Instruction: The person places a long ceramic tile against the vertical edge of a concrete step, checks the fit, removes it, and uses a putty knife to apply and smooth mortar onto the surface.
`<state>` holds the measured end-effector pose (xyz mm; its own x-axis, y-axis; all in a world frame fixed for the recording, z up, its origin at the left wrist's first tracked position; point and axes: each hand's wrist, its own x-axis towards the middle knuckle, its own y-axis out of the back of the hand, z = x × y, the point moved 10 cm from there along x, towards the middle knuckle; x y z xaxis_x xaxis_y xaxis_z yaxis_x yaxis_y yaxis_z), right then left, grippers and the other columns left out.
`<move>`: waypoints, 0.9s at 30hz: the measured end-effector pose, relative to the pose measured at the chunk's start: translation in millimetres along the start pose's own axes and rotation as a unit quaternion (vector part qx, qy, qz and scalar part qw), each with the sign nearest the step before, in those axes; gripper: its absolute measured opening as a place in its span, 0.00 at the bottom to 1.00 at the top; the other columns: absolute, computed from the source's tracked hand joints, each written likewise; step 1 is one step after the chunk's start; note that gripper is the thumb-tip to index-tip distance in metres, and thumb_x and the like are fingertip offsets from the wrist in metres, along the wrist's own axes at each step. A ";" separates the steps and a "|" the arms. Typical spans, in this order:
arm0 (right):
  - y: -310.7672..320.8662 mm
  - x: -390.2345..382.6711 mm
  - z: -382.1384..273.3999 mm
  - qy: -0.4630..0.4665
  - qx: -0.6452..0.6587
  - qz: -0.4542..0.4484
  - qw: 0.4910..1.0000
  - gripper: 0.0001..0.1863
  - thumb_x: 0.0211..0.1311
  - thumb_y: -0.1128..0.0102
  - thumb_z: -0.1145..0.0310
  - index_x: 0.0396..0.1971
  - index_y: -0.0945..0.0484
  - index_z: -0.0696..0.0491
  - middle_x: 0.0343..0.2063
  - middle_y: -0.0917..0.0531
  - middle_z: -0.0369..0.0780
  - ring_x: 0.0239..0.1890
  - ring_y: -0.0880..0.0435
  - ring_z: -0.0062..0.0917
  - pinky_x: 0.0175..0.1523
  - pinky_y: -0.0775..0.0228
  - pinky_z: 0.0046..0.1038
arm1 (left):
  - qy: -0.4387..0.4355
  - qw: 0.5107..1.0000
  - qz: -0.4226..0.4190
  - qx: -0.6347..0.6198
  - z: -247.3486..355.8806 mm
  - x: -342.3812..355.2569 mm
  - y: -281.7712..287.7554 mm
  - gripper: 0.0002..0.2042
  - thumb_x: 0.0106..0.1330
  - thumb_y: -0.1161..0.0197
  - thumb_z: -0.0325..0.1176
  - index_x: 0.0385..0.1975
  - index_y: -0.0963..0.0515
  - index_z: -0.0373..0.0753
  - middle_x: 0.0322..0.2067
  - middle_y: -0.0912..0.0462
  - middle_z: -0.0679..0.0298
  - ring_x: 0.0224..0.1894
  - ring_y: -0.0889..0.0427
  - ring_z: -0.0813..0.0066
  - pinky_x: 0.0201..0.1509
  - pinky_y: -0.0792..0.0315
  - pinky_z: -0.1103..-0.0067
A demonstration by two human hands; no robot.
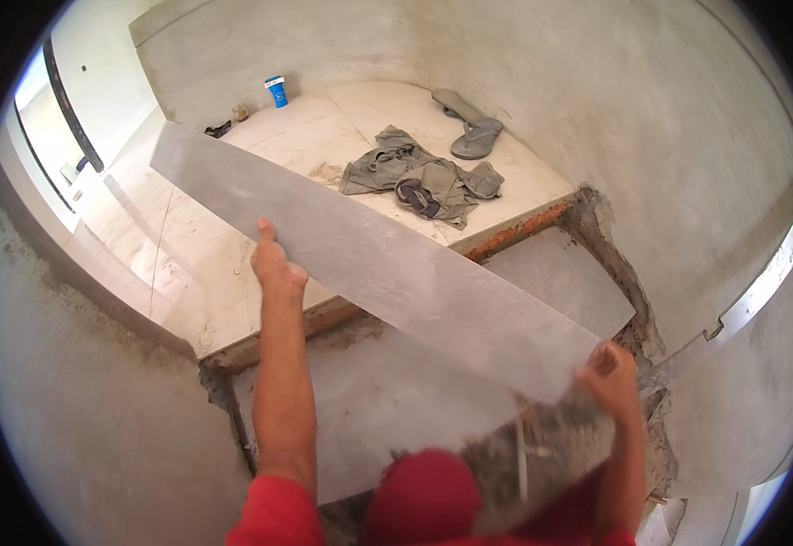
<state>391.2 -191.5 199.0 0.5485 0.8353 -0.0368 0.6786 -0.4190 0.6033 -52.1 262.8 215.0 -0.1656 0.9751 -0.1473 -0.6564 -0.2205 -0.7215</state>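
Head view: long, flat grey rectangular slab [378, 255] held aslant, far left to near right, over pale tiled platform [223, 305]. Left hand [278, 264] grips slab's near edge; right hand [611, 375], its right end. Crumpled grey-green cloth [447, 177] lies beyond.

Behind the slab [387, 250], which was held above the step [360, 400], a cloth [451, 182] was laid on the landing [205, 273], with 2 sandals [478, 139] placed behind it to the right and a container [277, 95] farther left, near the wall [360, 45].
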 end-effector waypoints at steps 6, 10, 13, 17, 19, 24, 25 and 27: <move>-65.6 -37.6 -1.6 -0.047 0.447 0.047 0.892 0.28 0.70 0.30 0.57 0.59 0.27 0.60 0.48 0.14 0.47 0.46 0.11 0.35 0.41 0.11 0.37 | 0.037 0.998 0.051 0.028 -39.4 -0.7 33.4 0.24 0.80 0.40 0.41 0.63 0.29 0.27 0.60 0.20 0.51 0.58 0.18 0.55 0.64 0.23 0.57; -71.8 -45.0 -1.2 -0.057 0.499 0.066 0.862 0.24 0.75 0.37 0.61 0.59 0.29 0.64 0.48 0.15 0.48 0.42 0.10 0.34 0.30 0.11 0.33 | 0.056 0.994 0.080 0.051 -65.2 4.4 43.8 0.23 0.79 0.39 0.39 0.63 0.30 0.25 0.59 0.20 0.50 0.55 0.16 0.54 0.60 0.19 0.57; -69.9 -60.5 -6.7 -0.045 0.491 0.090 0.865 0.23 0.76 0.37 0.63 0.57 0.28 0.65 0.46 0.15 0.48 0.38 0.10 0.31 0.25 0.14 0.30 | 0.074 0.992 0.079 0.063 -86.8 13.0 48.7 0.23 0.79 0.39 0.37 0.63 0.31 0.24 0.59 0.21 0.49 0.54 0.16 0.54 0.59 0.18 0.58; -73.3 -74.3 -8.4 -0.063 0.517 0.108 0.847 0.21 0.76 0.38 0.64 0.56 0.27 0.65 0.44 0.14 0.47 0.36 0.10 0.31 0.24 0.15 0.30 | 0.086 0.989 0.087 0.085 -100.5 20.4 51.0 0.24 0.79 0.40 0.34 0.65 0.32 0.22 0.60 0.21 0.49 0.56 0.16 0.54 0.60 0.18 0.60; -79.9 -78.1 -0.1 -0.085 0.526 0.113 0.838 0.21 0.76 0.38 0.64 0.56 0.27 0.65 0.44 0.14 0.47 0.36 0.10 0.30 0.25 0.15 0.30 | 0.098 0.985 0.093 0.107 -107.6 21.4 55.3 0.24 0.79 0.40 0.33 0.66 0.33 0.21 0.61 0.22 0.48 0.56 0.16 0.55 0.60 0.18 0.60; -82.8 -80.0 -4.2 -0.099 0.540 0.105 0.829 0.22 0.75 0.37 0.63 0.57 0.28 0.64 0.44 0.14 0.46 0.36 0.10 0.30 0.25 0.15 0.30 | 0.120 0.980 0.092 0.132 -118.7 22.9 51.2 0.24 0.79 0.42 0.32 0.67 0.34 0.21 0.63 0.23 0.48 0.57 0.16 0.55 0.60 0.18 0.62; -84.9 -81.1 -4.6 -0.107 0.542 0.104 0.827 0.22 0.75 0.38 0.63 0.57 0.28 0.64 0.45 0.14 0.46 0.36 0.10 0.30 0.25 0.15 0.30 | 0.123 0.979 0.091 0.132 -118.9 25.6 52.6 0.24 0.79 0.42 0.32 0.67 0.34 0.21 0.63 0.23 0.48 0.57 0.16 0.55 0.60 0.18 0.62; -85.0 -81.1 -2.1 -0.105 0.538 0.110 0.829 0.22 0.76 0.38 0.63 0.57 0.29 0.64 0.45 0.14 0.46 0.36 0.10 0.31 0.25 0.15 0.30 | 0.128 0.977 0.097 0.137 -124.0 24.6 50.3 0.24 0.79 0.42 0.31 0.67 0.34 0.21 0.63 0.22 0.48 0.57 0.16 0.54 0.60 0.18 0.62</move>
<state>288.0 -222.9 152.3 0.7133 0.6637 -0.2252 0.5327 -0.7222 -0.4412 2.0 278.5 91.2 -0.1395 0.8804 -0.4532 -0.8092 -0.3652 -0.4604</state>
